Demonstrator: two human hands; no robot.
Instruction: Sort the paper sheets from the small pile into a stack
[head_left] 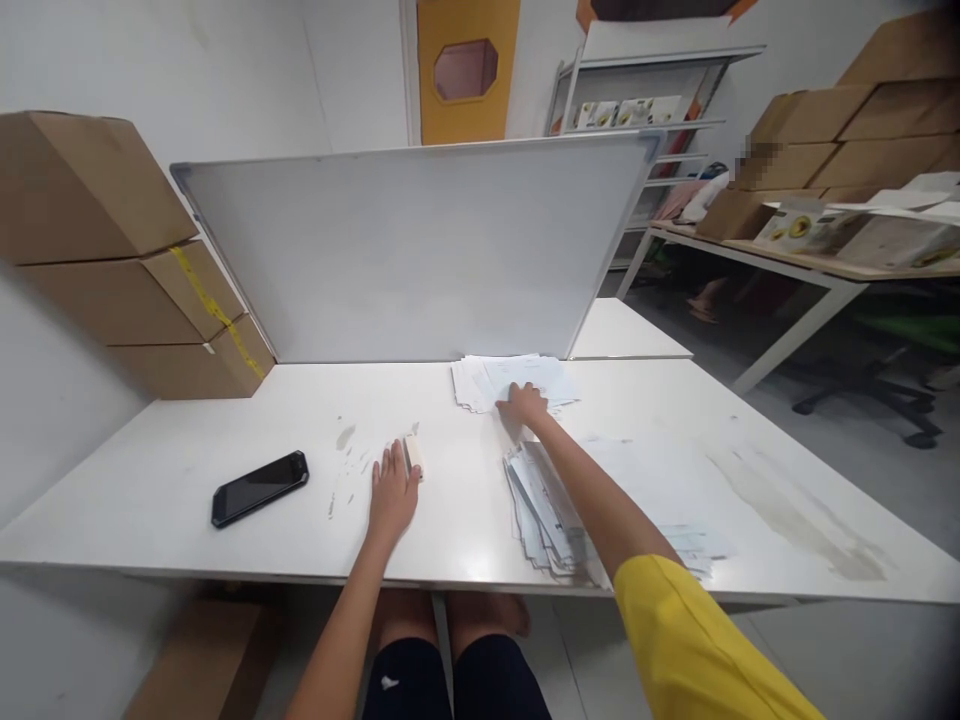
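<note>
My left hand (394,492) lies flat on the white table, fingers stretched out. Its thumb is against or right beside a small cream-coloured block (413,456), whose kind I cannot make out. Across the table, my right hand (526,404) rests with spread fingers on a stack of papers (472,380) at the foot of the whiteboard. Below my right forearm is a larger, untidy pile of papers (536,510), partly hidden by the arm. A black phone (260,488) lies to the left of my left hand.
A whiteboard (420,255) stands across the back of the table (450,530). Cardboard boxes (82,190) are stacked at the left. At the right, another table (757,255) carries boxes and papers, with a person partly visible behind it. Grey smudges mark the tabletop.
</note>
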